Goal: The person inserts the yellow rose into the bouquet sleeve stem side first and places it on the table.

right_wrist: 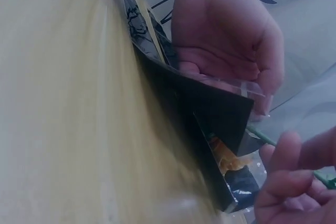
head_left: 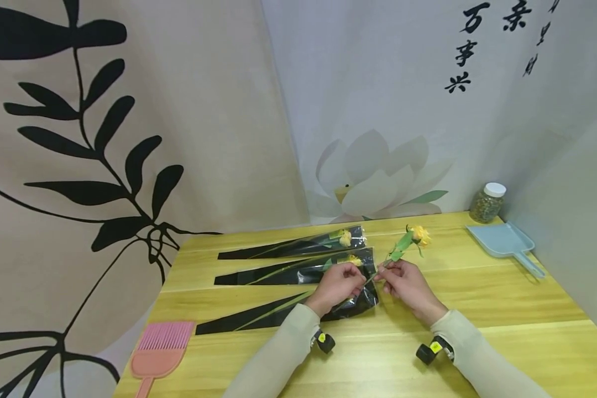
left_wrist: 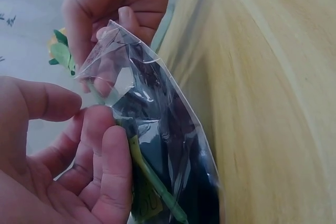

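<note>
My right hand (head_left: 405, 282) pinches the green stem of a yellow flower (head_left: 420, 235), whose bloom points up and right. The stem's lower end runs into the mouth of a black-backed clear flower sleeve (head_left: 278, 314), the nearest of three on the table. At that mouth, my left hand (head_left: 338, 284) pinches the clear film. The left wrist view shows the film (left_wrist: 152, 85) lifted between both hands, with a green stem (left_wrist: 157, 184) behind it. In the right wrist view the sleeve's black back panel (right_wrist: 220, 106) bends up, and the stem (right_wrist: 261, 136) passes beside it.
Two more sleeves (head_left: 273, 250), each with a yellow flower inside, lie farther back. A pink brush (head_left: 160, 354) is at the front left. At the back right are a blue dustpan (head_left: 502, 240) and a white-lidded jar (head_left: 487, 204). Printed curtains (head_left: 219, 110) hang behind the table.
</note>
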The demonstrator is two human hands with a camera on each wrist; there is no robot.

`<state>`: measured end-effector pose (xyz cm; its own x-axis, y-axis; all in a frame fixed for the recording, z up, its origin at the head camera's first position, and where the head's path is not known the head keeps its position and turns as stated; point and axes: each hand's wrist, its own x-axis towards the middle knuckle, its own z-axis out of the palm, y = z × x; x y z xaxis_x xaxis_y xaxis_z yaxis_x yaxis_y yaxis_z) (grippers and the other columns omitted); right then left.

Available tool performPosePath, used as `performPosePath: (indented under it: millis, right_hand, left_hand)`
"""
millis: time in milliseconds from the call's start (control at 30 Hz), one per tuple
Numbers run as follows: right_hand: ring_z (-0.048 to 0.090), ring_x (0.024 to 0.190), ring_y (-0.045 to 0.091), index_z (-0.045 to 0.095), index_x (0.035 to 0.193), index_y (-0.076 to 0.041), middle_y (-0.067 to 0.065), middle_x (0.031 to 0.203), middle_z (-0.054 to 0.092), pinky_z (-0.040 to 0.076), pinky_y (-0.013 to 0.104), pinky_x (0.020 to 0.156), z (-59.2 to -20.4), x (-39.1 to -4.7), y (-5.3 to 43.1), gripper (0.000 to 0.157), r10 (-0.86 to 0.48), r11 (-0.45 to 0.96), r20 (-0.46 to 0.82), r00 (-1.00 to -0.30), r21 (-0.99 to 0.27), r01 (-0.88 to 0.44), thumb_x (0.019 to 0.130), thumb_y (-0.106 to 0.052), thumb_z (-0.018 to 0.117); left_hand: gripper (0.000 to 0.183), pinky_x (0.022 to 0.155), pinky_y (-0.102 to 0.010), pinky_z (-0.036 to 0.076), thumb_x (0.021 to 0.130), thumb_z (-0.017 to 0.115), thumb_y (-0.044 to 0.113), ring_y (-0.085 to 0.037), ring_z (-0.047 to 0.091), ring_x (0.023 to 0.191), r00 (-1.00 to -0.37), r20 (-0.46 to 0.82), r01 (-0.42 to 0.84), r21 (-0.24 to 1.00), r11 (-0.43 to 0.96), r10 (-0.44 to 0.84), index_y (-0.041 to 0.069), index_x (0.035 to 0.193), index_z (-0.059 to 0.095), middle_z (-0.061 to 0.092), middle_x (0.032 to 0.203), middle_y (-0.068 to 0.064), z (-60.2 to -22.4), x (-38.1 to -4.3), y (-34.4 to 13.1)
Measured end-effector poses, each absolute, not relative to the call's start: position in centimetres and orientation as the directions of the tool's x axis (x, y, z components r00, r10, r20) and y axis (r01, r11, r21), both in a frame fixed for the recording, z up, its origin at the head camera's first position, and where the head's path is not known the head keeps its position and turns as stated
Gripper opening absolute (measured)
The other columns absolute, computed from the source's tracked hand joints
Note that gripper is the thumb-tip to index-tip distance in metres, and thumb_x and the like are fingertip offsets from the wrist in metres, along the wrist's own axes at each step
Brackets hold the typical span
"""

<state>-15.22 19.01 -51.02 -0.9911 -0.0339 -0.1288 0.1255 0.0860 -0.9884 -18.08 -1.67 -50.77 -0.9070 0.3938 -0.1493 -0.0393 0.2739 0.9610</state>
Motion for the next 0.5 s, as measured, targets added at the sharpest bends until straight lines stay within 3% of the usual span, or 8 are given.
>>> performPosePath:
  millis: [167,500]
  right_hand:
    - [0.059,0.060,0.007,0.050,0.130,0.012,0.012,0.096,0.078,0.043,0.020,0.050,-50.98,-15.13,19.00,0.034,-0.036,0.067,-0.125,-0.992,-0.990,0.122,0.108,-0.011,0.060]
    - [0.059,0.062,0.008,0.055,0.124,0.009,0.008,0.095,0.076,0.042,0.020,0.049,-50.99,-15.04,18.44,0.030,-0.064,0.093,-0.146,-0.987,-0.986,0.139,0.106,-0.014,0.063]
  left_hand:
    - [0.009,0.071,-0.029,0.061,0.097,0.070,0.020,-0.014,0.068,0.074,-0.908,-0.146,-0.030,0.958,0.286,0.394,0.011,0.096,0.070,0.071,0.087,-0.001,-50.75,-18.09,-1.69]
    - [0.012,0.071,-0.029,0.061,0.100,0.068,0.023,-0.014,0.068,0.076,-0.907,-0.143,-0.030,0.961,0.276,0.396,0.011,0.099,0.070,0.072,0.092,-0.002,-50.57,-18.42,-1.56]
